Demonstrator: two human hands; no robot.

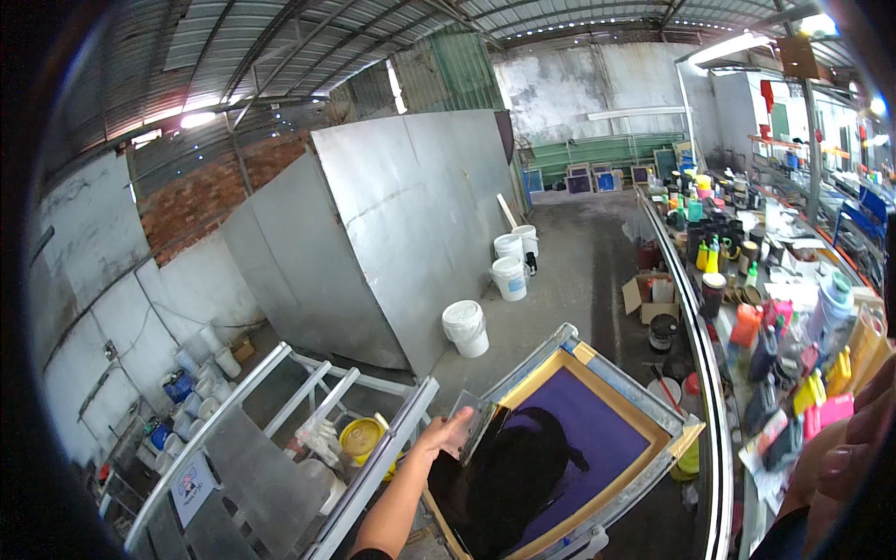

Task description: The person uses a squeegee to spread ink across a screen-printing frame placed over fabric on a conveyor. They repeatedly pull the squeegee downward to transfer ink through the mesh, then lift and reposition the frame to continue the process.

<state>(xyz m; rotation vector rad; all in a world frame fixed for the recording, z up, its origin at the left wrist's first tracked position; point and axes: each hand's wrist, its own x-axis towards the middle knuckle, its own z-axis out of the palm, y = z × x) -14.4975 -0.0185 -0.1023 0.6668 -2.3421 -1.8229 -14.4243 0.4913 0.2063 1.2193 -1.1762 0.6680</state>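
My left hand (448,435) reaches out from the lower edge with its fingers closed on a flat scraper (482,431). The blade hangs over the left side of a screen-printing frame (677,431). Purple mesh (597,411) is stretched inside this tan-edged frame, and a broad pool of black ink (513,471) covers much of its left and lower part. Metal clamps and rails hold the frame tilted in front of me. At the far right edge, close to the camera, my right hand (845,462) shows only in part; whether it holds anything is hidden.
A long table (695,345) at right carries many bottles and ink jars. White buckets (465,327) stand along a grey metal partition (420,196). Left of the frame is a metal rack (317,392) with a yellow tub (362,437). A cardboard box (651,297) sits on the floor.
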